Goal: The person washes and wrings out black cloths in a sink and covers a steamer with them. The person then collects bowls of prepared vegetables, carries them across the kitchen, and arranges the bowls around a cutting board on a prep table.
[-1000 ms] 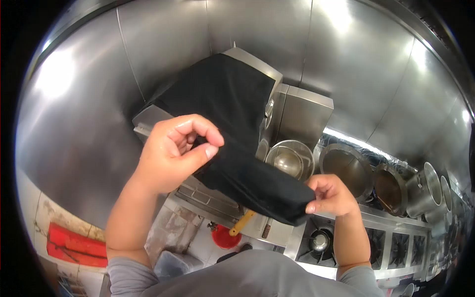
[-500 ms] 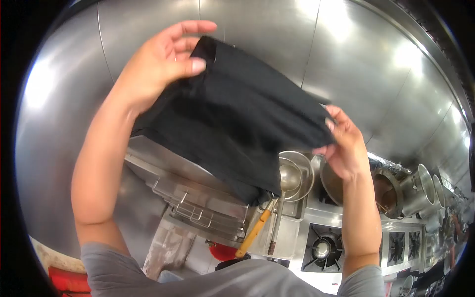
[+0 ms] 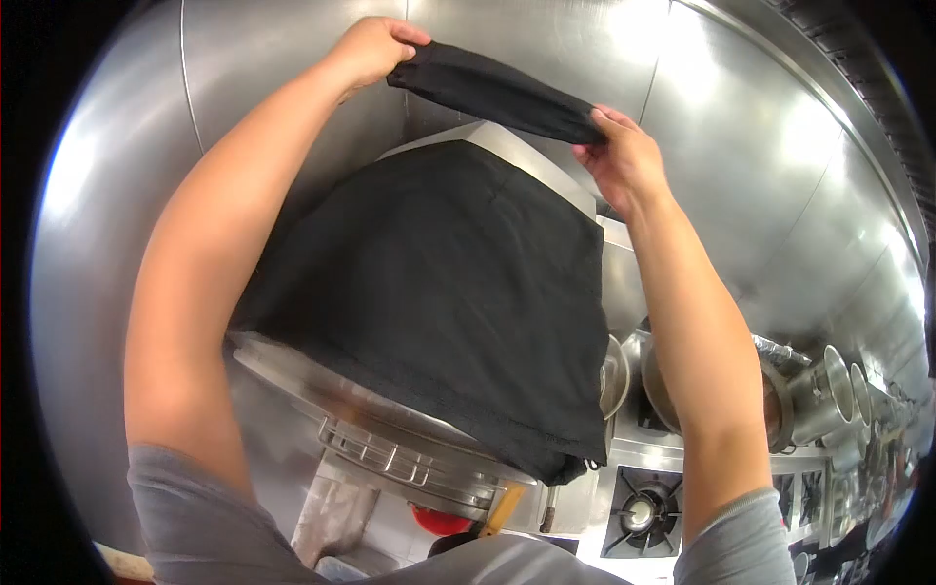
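Observation:
My left hand [image 3: 375, 51] pinches the left end of a narrow, stretched length of black cloth [image 3: 502, 90] high up near the steel wall. At its other end my right hand [image 3: 626, 161] grips the same length between thumb and fingers. Below, a wide sheet of black cloth [image 3: 429, 283] lies spread over a boxy steel appliance [image 3: 483, 135], whose pale back corner shows past the sheet's far edge. The sheet's near edge hangs over the front. Whether the held length and the spread sheet are one piece, I cannot tell.
Wire handles [image 3: 390, 463] stick out at the appliance's front. A yellow handle [image 3: 505, 507] and a red bowl [image 3: 441, 520] are below it. To the right are a gas burner [image 3: 641, 512], a round pan [image 3: 663, 385] and steel pots [image 3: 824, 390]. Steel panels [image 3: 760, 146] line the wall.
Both hands have moved up and away from me. The black cloth, earlier hanging bunched between them, now covers much of the appliance, with a narrow length stretched between my hands.

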A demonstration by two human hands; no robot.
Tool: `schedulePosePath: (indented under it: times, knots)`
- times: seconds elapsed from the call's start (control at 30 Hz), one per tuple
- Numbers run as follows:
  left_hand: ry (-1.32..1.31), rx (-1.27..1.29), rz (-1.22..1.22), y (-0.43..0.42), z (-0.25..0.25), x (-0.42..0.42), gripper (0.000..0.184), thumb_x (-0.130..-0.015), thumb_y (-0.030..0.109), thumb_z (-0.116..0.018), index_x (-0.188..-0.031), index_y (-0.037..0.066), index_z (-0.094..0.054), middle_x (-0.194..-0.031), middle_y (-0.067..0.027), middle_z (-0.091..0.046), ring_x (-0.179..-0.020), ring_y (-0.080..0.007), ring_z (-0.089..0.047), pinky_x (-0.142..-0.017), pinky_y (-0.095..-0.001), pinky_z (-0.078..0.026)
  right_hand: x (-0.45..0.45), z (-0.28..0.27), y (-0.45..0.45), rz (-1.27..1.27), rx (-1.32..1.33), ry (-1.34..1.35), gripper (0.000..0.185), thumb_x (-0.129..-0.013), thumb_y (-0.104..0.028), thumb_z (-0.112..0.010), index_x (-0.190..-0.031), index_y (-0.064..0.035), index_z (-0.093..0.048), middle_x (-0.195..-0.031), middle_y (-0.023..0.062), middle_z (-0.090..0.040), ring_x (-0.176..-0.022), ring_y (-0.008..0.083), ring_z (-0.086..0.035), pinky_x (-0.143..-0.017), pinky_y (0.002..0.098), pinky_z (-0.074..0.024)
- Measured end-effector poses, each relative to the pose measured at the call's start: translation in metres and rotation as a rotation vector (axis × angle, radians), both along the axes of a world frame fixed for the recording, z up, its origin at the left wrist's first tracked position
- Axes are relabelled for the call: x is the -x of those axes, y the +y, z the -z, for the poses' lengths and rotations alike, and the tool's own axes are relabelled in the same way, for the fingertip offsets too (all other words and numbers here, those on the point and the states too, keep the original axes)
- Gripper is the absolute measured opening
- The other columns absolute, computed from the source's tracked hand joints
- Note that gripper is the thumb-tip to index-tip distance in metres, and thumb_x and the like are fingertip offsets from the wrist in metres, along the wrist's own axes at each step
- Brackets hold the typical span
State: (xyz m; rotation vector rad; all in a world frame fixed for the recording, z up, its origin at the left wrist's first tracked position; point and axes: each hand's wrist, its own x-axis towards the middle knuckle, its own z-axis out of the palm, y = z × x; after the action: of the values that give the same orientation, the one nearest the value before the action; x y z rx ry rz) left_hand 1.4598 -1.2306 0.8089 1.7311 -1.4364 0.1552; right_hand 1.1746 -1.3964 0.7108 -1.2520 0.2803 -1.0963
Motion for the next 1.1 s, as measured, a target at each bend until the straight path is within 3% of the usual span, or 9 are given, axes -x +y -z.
schedulePosePath:
  times: [0.03,0.1,0.2,0.3,0.67,0.8,0.97,1.03,1.1]
  knots:
    - [-0.003,-0.001,0.005,-0.014,0.005,-0.018,0.032,-0.098,0.012,-0.061,-0.129,0.005,-0.067,-0.12,-0.0108,-0.071,-0.111,-0.0206,-0.066,-0.1,-0.0347,-0.049,-0.012,0.0,-0.006,0.005,-0.001,-0.003,0.034,-0.103,-0.02,-0.058,-0.128,0.0034,-0.054,-0.109,0.0131,-0.062,-0.086,0.0216,-0.061,-0.068,0.0365,-0.054]
    - [-0.349,-0.137,-0.278,-0.045,0.024,-0.049,0.039,-0.1,0.019,-0.06,-0.137,0.005,-0.061,-0.131,-0.0162,-0.067,-0.123,-0.0295,-0.062,-0.107,-0.0401,-0.046,-0.033,0.002,-0.014,0.25,-0.031,0.514,0.045,-0.1,-0.025,-0.064,-0.135,0.0014,-0.054,-0.122,0.0181,-0.062,-0.111,0.0275,-0.06,-0.095,0.042,-0.0507]
    - [-0.372,-0.29,-0.254,-0.043,0.051,-0.043,0.044,-0.104,0.028,-0.055,-0.143,0.005,-0.056,-0.141,-0.0187,-0.06,-0.138,-0.0315,-0.051,-0.116,-0.0425,-0.038,-0.058,0.04,-0.039,0.473,0.554,0.686,0.057,-0.099,-0.03,-0.062,-0.147,-0.0017,-0.049,-0.146,0.0247,-0.053,-0.138,0.0354,-0.049,-0.112,0.041,-0.0398]
    - [-0.265,-0.618,0.177,-0.035,0.064,-0.042,0.045,-0.108,0.031,-0.048,-0.143,0.005,-0.056,-0.146,-0.0154,-0.057,-0.14,-0.029,-0.048,-0.118,-0.0412,-0.036,-0.062,0.044,-0.028,0.227,0.807,0.81,0.05,-0.1,-0.027,-0.06,-0.144,-0.0034,-0.054,-0.142,0.0209,-0.059,-0.133,0.031,-0.054,-0.112,0.0382,-0.0403]
    - [-0.43,-0.616,0.017,-0.01,0.085,-0.042,0.058,-0.107,0.039,-0.047,-0.154,0.006,-0.041,-0.157,-0.0145,-0.045,-0.144,-0.0303,-0.043,-0.121,-0.039,-0.031,-0.042,0.028,-0.007,0.085,0.658,0.831,0.054,-0.099,-0.032,-0.062,-0.146,-0.0052,-0.054,-0.141,0.0181,-0.06,-0.13,0.028,-0.057,-0.109,0.0375,-0.0426]
    - [-0.399,-0.588,0.047,0.066,0.063,-0.021,0.067,-0.105,0.05,-0.048,-0.153,0.004,-0.042,-0.159,-0.0169,-0.042,-0.148,-0.031,-0.037,-0.122,-0.0406,-0.03,0.028,0.063,0.034,0.251,0.755,0.49,0.059,-0.095,-0.037,-0.068,-0.143,-0.0047,-0.056,-0.141,0.0214,-0.059,-0.134,0.0308,-0.054,-0.111,0.038,-0.0412]
    - [0.038,-0.75,-0.095,0.177,0.094,0.001,0.065,-0.103,0.06,-0.044,-0.158,0.024,-0.04,-0.157,-0.0101,-0.046,-0.142,-0.0277,-0.044,-0.11,-0.0439,-0.042,0.13,0.117,0.114,0.056,1.123,0.626,0.087,-0.081,-0.05,-0.079,-0.152,-0.0105,-0.048,-0.162,0.0255,-0.032,-0.153,0.0432,-0.023,-0.122,0.0539,-0.0214]
    - [0.192,-0.757,-0.073,0.192,0.121,0.004,0.065,-0.106,0.054,-0.042,-0.159,0.015,-0.037,-0.16,-0.0104,-0.042,-0.146,-0.0231,-0.039,-0.119,-0.036,-0.03,0.143,0.151,0.118,0.069,0.878,0.506,0.09,-0.081,-0.051,-0.079,-0.153,-0.0099,-0.045,-0.162,0.0262,-0.031,-0.153,0.0424,-0.023,-0.123,0.0539,-0.0206]
    - [0.316,-0.589,0.002,0.202,0.14,-0.002,0.065,-0.107,0.051,-0.042,-0.158,0.009,-0.038,-0.161,-0.0108,-0.041,-0.147,-0.0217,-0.037,-0.121,-0.0326,-0.025,0.159,0.158,0.138,0.216,0.974,0.325,0.091,-0.083,-0.056,-0.075,-0.153,-0.0071,-0.044,-0.162,0.0261,-0.031,-0.153,0.0416,-0.025,-0.122,0.057,-0.0191]
